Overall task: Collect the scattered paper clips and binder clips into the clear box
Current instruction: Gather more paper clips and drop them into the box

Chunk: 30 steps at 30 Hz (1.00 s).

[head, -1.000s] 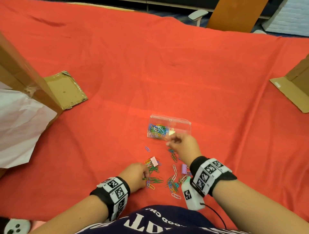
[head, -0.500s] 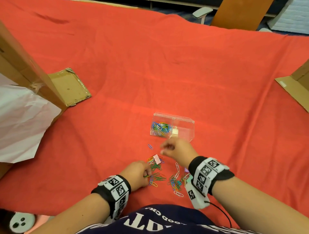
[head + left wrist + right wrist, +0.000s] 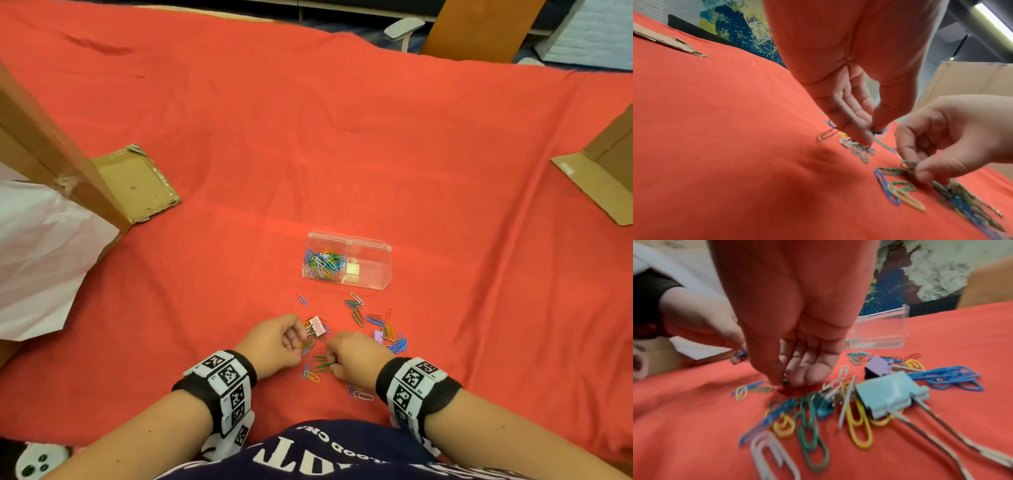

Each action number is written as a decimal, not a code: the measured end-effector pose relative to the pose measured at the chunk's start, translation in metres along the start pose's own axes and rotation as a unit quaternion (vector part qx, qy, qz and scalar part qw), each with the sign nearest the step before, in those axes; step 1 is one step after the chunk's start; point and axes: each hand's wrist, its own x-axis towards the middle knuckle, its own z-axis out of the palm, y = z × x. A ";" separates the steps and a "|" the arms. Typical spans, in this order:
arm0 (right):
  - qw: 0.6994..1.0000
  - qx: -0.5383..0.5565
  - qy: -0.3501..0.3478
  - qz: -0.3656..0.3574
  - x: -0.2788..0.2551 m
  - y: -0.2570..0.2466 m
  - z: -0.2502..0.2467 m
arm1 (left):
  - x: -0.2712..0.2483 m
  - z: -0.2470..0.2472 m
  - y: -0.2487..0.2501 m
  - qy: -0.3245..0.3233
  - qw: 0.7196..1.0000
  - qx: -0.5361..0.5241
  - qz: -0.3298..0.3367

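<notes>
1. Red cloth spreads under everything, with cardboard boxes well off to either side.
2. Clear box sits beyond both hands, paper clips heaped in its left half.
3. Left hand pinches a clip beside a pink binder clip.
4. Right hand pinches a green paper clip; its fingertips are blurred in the right wrist view.
</notes>
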 end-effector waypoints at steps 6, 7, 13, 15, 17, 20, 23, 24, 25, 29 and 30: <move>0.965 0.202 0.159 0.058 0.008 0.008 -0.045 | 0.021 -0.013 0.035 0.081 0.994 -0.055 0.051; 0.953 0.236 0.179 0.062 0.010 0.007 -0.053 | 0.026 -0.017 0.042 0.103 0.991 -0.069 0.054; 0.865 0.404 0.279 0.106 0.028 0.004 -0.088 | 0.059 -0.040 0.070 0.181 0.972 -0.140 0.062; 0.852 0.412 0.300 0.120 0.037 0.007 -0.093 | 0.070 -0.045 0.078 0.192 0.969 -0.140 0.063; 0.846 0.411 0.311 0.133 0.044 0.009 -0.095 | 0.079 -0.047 0.085 0.198 0.967 -0.151 0.056; 0.841 0.416 0.312 0.149 0.052 0.015 -0.097 | 0.091 -0.047 0.089 0.202 0.965 -0.164 0.040; 0.836 0.441 0.297 0.135 0.055 0.017 -0.097 | 0.098 -0.046 0.087 0.189 0.967 -0.172 0.021; 0.837 0.444 0.293 0.131 0.053 0.018 -0.096 | 0.099 -0.046 0.085 0.179 0.967 -0.183 0.014; 0.841 0.438 0.290 0.129 0.051 0.020 -0.095 | 0.099 -0.046 0.082 0.169 0.967 -0.192 0.010; 0.875 0.384 0.271 0.113 0.037 0.033 -0.086 | 0.091 -0.048 0.067 0.141 0.976 -0.162 0.018; 0.885 0.373 0.258 0.106 0.032 0.037 -0.082 | 0.085 -0.048 0.065 0.129 0.978 -0.162 0.020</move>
